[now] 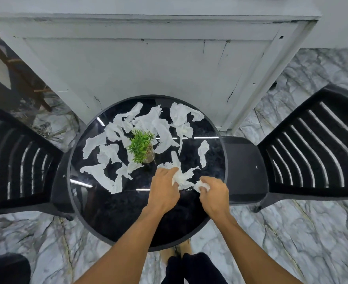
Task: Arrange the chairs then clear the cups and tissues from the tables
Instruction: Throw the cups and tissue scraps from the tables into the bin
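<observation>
1. A crumpled white paper tissue (186, 175) lies on the near right part of the table top. The left hand (163, 187) grips its bunched end with curled fingers. Thin, ragged ends fan out to the far side and to the right.
2. The right hand (215, 194) pinches a small white tissue wad (201, 185) between thumb and curled fingers, just right of the first tissue. A strip of paper runs between them; I cannot tell whether they are one piece.
3. Loose white tissue strips (115, 136), thin, wrinkled and mostly flat, cover the far and left parts of the top. Several overlap. One separate strip (203, 152) lies alone towards the right rim.
4. A small green leafy plant (141, 145) in a brownish pot stands upright near the centre, ringed by the strips.
5. The round black table (128, 220) has a glossy, mirror-like top and a thin dark rim. Open shiny surface shows on the near half, where both forearms cross the rim.
6. A black plastic chair with a curved slatted back (15, 160) stands on the left, its seat reaching under the rim. A matching black slatted chair (312, 152) stands on the right, its seat just beside the rim.
7. A pale grey wooden panel with cracked paint (148, 68) stands close behind the far rim. A grey-veined marble floor (291, 232) shows on the near side and between the chairs and the panel.
</observation>
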Action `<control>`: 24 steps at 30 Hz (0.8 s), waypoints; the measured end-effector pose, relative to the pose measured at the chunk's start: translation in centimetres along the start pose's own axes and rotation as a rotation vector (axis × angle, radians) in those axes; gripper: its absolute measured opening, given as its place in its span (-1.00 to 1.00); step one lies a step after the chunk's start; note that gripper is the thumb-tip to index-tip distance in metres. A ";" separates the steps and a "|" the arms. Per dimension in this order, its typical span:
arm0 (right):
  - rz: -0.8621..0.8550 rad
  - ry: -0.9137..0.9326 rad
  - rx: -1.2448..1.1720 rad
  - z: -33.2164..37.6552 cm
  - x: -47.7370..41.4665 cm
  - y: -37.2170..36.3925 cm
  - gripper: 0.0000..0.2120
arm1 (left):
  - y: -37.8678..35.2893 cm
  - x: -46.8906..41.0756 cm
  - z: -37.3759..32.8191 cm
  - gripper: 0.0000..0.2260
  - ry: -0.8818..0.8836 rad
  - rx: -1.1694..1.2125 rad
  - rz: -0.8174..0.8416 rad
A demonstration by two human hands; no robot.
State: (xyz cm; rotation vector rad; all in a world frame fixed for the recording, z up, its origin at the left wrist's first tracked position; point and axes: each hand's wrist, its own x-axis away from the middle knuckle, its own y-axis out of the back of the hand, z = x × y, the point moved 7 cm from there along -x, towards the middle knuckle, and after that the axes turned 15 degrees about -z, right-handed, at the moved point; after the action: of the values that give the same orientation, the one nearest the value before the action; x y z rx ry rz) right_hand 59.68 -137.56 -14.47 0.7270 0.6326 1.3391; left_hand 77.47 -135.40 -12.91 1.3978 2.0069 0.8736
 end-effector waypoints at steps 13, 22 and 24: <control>0.287 0.165 0.119 0.7 -9.9 -4.0 -0.52 | -3.6 -1.2 1.1 -0.69 0.085 -0.267 0.232; 0.378 0.279 0.109 1.2 -7.6 -5.8 -0.73 | -0.9 0.0 0.8 -0.70 0.347 -0.109 -0.113; 0.415 0.311 0.086 2.2 -6.2 -6.4 -0.78 | 0.9 1.1 1.9 -0.70 0.416 -0.083 -0.218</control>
State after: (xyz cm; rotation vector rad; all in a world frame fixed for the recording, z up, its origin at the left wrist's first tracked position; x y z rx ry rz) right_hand 64.60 -144.46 -18.05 0.7515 0.8196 1.8396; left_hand 79.08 -133.78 -13.56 0.9847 2.3405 1.2063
